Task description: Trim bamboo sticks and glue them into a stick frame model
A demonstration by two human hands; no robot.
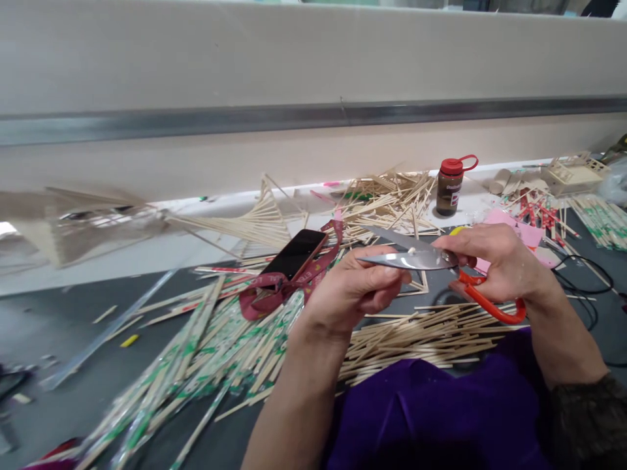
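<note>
The right hand (499, 258) gripped orange-handled scissors (416, 261), blades parted, above loose wooden sticks (426, 338) on the tabletop (44, 316). The left hand (350, 284) curled at the blades, its grip unclear. Beyond stood a red-capped bottle (447, 189).

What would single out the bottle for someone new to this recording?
Follow the pale wall down to the cluttered table and look beyond the right hand. The bottle stands upright there, its red looped cap rising above the loose sticks beside it.
</note>
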